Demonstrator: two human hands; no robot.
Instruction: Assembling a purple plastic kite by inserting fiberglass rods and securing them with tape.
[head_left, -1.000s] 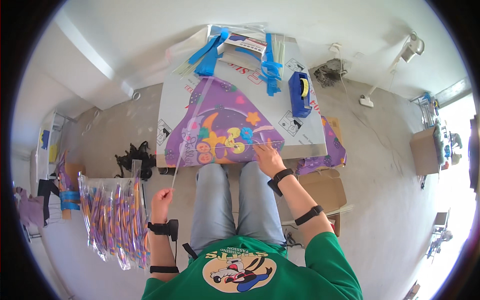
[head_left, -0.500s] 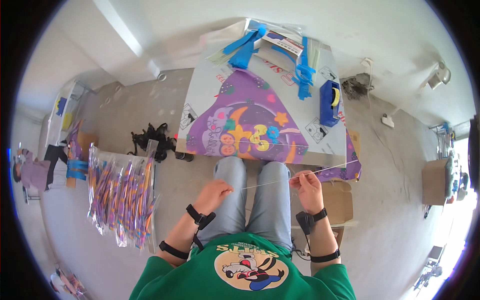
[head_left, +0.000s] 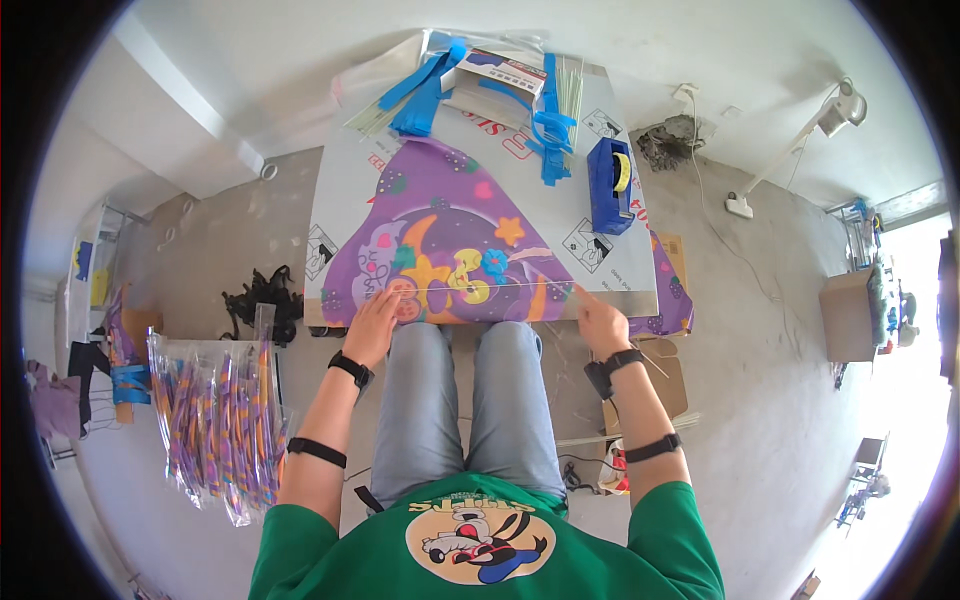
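Observation:
A large purple printed fabric sheet (head_left: 440, 225), roughly triangular with moons, stars and cartoon figures, lies on the table before me. One thin white rod (head_left: 520, 285) crosses its lower part, running between my two hands. At the sheet's lower left, my left hand (head_left: 372, 325) rests with fingertips closed at the rod's left end. Near the lower right corner, my right hand (head_left: 603, 325) is closed, its index fingertip at the rod and fabric edge. The exact grip under each set of fingertips is partly hidden.
A blue tape dispenser (head_left: 610, 188) stands on the table's right. Farther back are a white box (head_left: 498, 85), blue strips (head_left: 425, 100) and bundled thin rods (head_left: 570, 90). Clear-bagged purple and orange pieces (head_left: 215, 420) sit at left. A cardboard box (head_left: 655, 385) is below the table's right edge.
Both hands have moved forward from above my lap to the fabric's lower edge, and apart. The thin rod between them now lies over the fabric. My view has shifted slightly right.

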